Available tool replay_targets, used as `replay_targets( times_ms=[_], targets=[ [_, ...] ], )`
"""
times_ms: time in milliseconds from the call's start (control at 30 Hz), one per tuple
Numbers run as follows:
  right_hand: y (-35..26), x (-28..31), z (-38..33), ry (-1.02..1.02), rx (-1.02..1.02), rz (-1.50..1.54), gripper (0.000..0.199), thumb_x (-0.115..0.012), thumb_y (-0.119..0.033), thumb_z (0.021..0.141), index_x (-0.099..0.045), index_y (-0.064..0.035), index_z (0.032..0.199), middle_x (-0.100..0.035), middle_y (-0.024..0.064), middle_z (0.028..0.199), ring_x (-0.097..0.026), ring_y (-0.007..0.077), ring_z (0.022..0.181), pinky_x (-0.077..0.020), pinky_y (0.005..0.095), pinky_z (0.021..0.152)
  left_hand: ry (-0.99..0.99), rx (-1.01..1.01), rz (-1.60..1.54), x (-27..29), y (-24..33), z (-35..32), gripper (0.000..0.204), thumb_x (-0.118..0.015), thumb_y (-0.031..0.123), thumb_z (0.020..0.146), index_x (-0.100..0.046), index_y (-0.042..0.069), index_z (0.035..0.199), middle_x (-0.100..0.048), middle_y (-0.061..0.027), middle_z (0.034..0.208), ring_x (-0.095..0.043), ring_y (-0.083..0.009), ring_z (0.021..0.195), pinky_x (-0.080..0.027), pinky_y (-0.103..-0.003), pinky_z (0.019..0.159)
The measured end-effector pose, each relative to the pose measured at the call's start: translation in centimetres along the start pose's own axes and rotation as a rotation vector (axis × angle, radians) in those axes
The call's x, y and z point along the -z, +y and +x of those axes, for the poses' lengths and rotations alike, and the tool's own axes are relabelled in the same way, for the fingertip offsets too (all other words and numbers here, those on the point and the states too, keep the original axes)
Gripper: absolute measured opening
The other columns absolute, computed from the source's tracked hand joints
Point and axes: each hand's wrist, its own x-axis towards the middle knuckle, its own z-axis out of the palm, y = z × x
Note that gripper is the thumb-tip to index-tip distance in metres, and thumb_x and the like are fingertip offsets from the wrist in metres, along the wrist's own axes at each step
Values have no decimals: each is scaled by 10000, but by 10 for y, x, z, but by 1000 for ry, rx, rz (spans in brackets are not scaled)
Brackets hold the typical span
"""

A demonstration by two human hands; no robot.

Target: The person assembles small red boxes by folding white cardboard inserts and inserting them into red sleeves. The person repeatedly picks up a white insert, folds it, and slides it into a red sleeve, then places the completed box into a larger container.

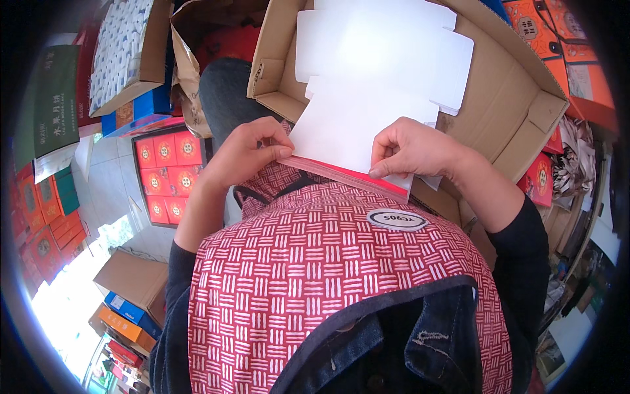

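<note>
A flat white cardboard box blank (pixel 354 118) with tabbed flaps lies before me, its near edge against my apron. Red shows along that edge, where a strip is folded up. My left hand (pixel 252 151) pinches the near left corner between thumb and fingers. Farther right, my right hand (pixel 413 150) has its fingers curled over the white surface and its thumb on the red edge. More white layers show under the blank's right side, so it may lie on a stack. The far part is glaringly bright.
An open brown carton (pixel 518 98) surrounds the blank's far and right sides. To the left are a tray of red square boxes (pixel 167 169), a brown paper bag (pixel 190 79) and a carton of white packets (pixel 125 49). Orange gift boxes (pixel 584 72) stand at far right.
</note>
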Motion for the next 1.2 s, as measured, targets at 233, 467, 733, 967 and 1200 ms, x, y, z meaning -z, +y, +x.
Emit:
replay_targets(
  times_ms=[233,467,733,967,1200],
  targets=[
    [-11,-22,-14,338,470,-543,40,-593,-33,731,-598,-4,758,-591,116,770,-588,243,692,-468,320,626,85,-132,-155,-3,2,7,283,-768,176,771,-668,14,981,-631,-63,960,-582,-148,898,-460,-283,824],
    [-60,16,-75,340,424,10,36,-555,-28,845,-549,3,826,-578,5,763,-508,57,682,-427,223,599,181,-381,-437,-7,37,28,839,-853,171,652,-412,-3,1345,-613,-117,1156,-575,-190,1088,-474,-319,939],
    [-49,35,-83,157,389,373,58,-565,-70,880,-559,-13,894,-588,-17,784,-512,26,700,-419,184,617,349,-565,-450,-18,67,28,743,-825,63,676,-446,57,1315,-604,-69,1089,-591,-159,1007,-492,-295,910],
    [-47,31,-70,286,494,6,132,-611,-125,864,-573,-9,913,-622,44,850,-565,108,711,-453,229,647,331,-327,-267,-12,71,14,238,-781,0,726,-629,31,906,-652,-23,878,-606,-78,822,-502,-224,744],
    [-58,1,-66,702,713,-1026,147,-656,-158,813,-573,-36,803,-601,111,846,-594,239,735,-486,350,623,411,-298,-330,-19,59,12,211,-771,-9,731,-644,20,896,-665,-41,847,-616,-92,768,-513,-227,710]
  ],
)
